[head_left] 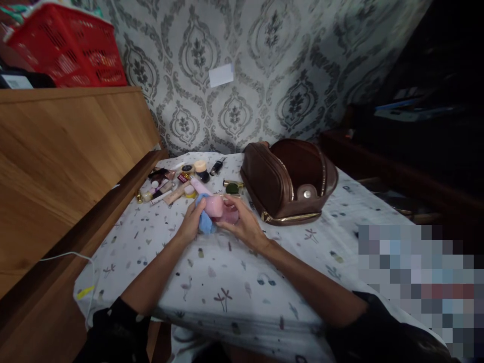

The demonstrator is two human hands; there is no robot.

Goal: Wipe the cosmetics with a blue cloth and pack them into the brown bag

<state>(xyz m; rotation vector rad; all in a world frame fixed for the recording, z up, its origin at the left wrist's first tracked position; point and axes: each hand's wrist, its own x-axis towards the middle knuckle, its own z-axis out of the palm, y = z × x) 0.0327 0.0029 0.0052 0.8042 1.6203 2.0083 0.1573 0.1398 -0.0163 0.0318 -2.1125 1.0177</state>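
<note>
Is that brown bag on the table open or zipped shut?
Open. The brown bag lies with its zip parted and its top flap swung back, so the dark inside shows.

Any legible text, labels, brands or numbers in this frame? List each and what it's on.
Nothing legible.
White slip on wall: looks blank.
White label on dark box: blurred.
Cosmetics on table: print too small.
Pink bottle in right hand, blue cloth in left hand: no print shows.
Brown bag: no brand shows.
</note>
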